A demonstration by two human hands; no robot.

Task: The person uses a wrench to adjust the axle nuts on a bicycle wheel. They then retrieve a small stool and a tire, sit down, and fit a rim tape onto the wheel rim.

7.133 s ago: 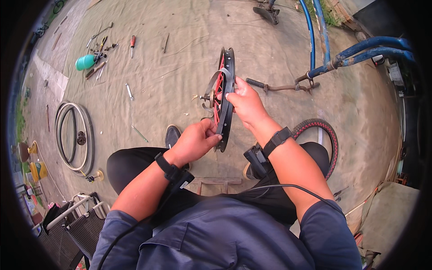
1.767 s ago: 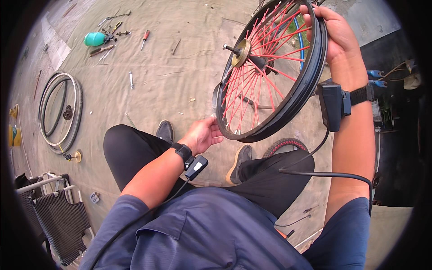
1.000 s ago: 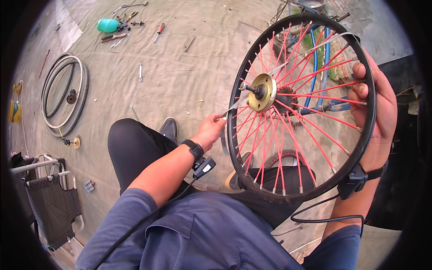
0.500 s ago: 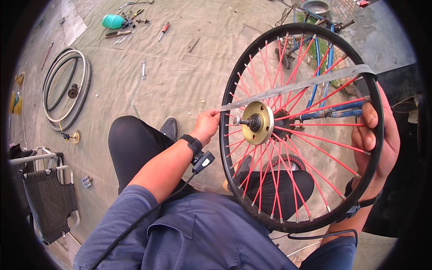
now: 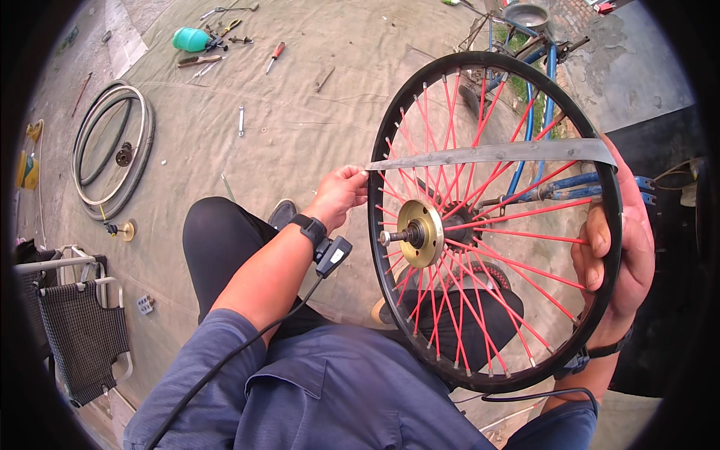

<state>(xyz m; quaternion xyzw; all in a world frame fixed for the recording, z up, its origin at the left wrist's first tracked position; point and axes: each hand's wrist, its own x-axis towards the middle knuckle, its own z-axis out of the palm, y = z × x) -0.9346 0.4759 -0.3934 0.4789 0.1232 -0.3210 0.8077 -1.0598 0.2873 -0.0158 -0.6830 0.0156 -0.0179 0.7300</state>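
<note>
A bicycle wheel [image 5: 480, 60] with a black rim and red spokes stands tilted in front of me, its lower part over my thigh. It has no tyre on it. At its centre is a gold hub flange [image 5: 421, 232] with an axle sticking out. A grey rubbery strip [image 5: 487, 154] stretches across the spokes from the rim's right side to its left. My left hand [image 5: 339, 196] pinches the strip's narrow end beside the left rim. My right hand [image 5: 636, 247] is wrapped round the right rim, fingers inside it, close to the strip's other end.
A blue bicycle frame [image 5: 551, 71] lies beyond the wheel at the right. On the ground cloth are a screwdriver [image 5: 275, 57], a wrench [image 5: 241, 120] and a teal bottle [image 5: 190, 39]. A rim and tyre [image 5: 142, 157] lie at left, above a folding chair [image 5: 82, 330].
The wheel has dropped slightly and turned a little. The strip's right end has come down, so it runs nearer level, while my left hand has risen slightly.
</note>
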